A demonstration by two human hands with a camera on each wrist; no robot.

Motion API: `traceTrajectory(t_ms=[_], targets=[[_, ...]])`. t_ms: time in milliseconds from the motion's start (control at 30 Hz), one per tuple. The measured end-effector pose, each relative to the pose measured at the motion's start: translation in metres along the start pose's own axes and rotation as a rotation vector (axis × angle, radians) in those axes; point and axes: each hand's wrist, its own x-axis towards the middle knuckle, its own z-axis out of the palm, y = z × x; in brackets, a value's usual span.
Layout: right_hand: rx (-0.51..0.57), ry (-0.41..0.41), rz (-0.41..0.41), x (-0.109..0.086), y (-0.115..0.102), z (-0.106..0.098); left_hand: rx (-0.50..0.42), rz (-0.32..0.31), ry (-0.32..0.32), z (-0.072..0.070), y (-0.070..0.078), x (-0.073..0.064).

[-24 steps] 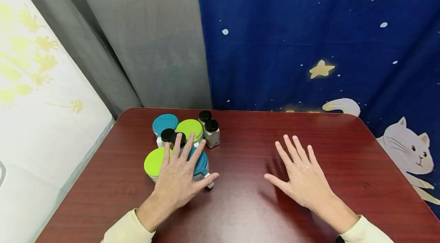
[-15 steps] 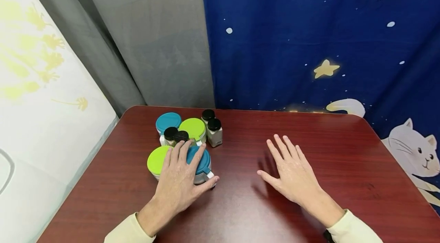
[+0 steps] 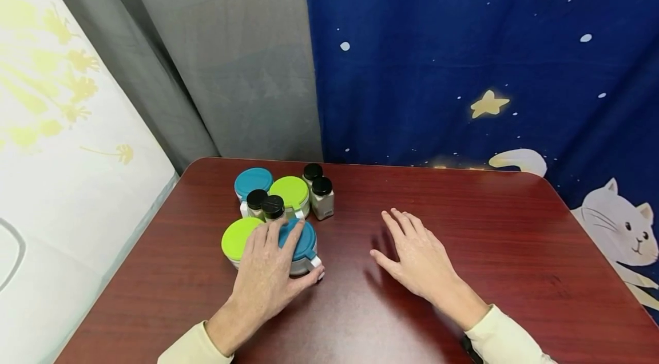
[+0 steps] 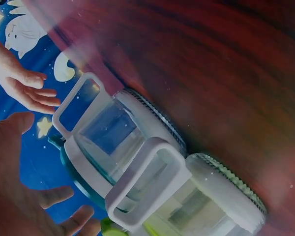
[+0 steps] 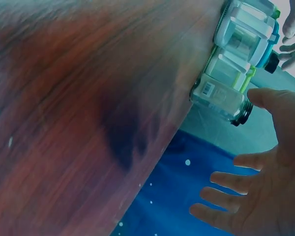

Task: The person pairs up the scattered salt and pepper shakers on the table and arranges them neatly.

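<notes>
My left hand (image 3: 268,266) is over the front pair of clear handled jars, its fingers spread and slightly bent. Beneath it are a blue-lidded jar (image 3: 304,241) and a green-lidded jar (image 3: 239,238). In the left wrist view, the white handles of the blue-lidded jar (image 4: 108,132) and its neighbour face the wrist, and the fingers reach past the lids without curling round them. My right hand (image 3: 419,258) hovers above the table right of the jars, holding nothing, its fingers relaxed and thumb apart.
Behind the front pair stand another blue-lidded jar (image 3: 253,181), a green-lidded jar (image 3: 290,191) and several black-capped shakers, one shaker (image 3: 322,199) on the group's right side. The red-brown table (image 3: 463,198) ends at a grey curtain (image 3: 247,66) and a blue curtain (image 3: 401,95).
My right hand has moved left towards the jars and its fingers have relaxed. The left hand's fingers have drawn back from the shakers and bent over the front blue lid.
</notes>
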Motion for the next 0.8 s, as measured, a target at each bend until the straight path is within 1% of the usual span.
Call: traceTrajectory(t_ms=[100,267,367,500,600,733,800], targets=[[0.027,-0.011,0.003,0.002,-0.004,0.003,-0.006,0.0,-0.001,0.002,0.0,-0.001],[0.05,-0.02,-0.001,0.006,-0.01,0.008,-0.011,-0.013,-0.061,0.004,0.002,-0.003],[0.054,-0.027,-0.013,0.01,-0.012,0.01,0.004,-0.011,-0.081,0.005,0.003,-0.004],[0.066,-0.049,-0.021,0.016,-0.015,0.013,0.02,-0.005,-0.08,0.007,0.003,-0.004],[0.066,-0.054,-0.023,0.021,-0.017,0.017,0.023,0.0,-0.058,0.009,0.004,-0.004],[0.075,-0.036,-0.048,0.03,-0.021,0.023,0.026,0.001,-0.024,0.013,0.006,-0.005],[0.092,-0.026,-0.062,0.036,-0.023,0.026,0.031,-0.001,-0.019,0.013,0.007,-0.006]])
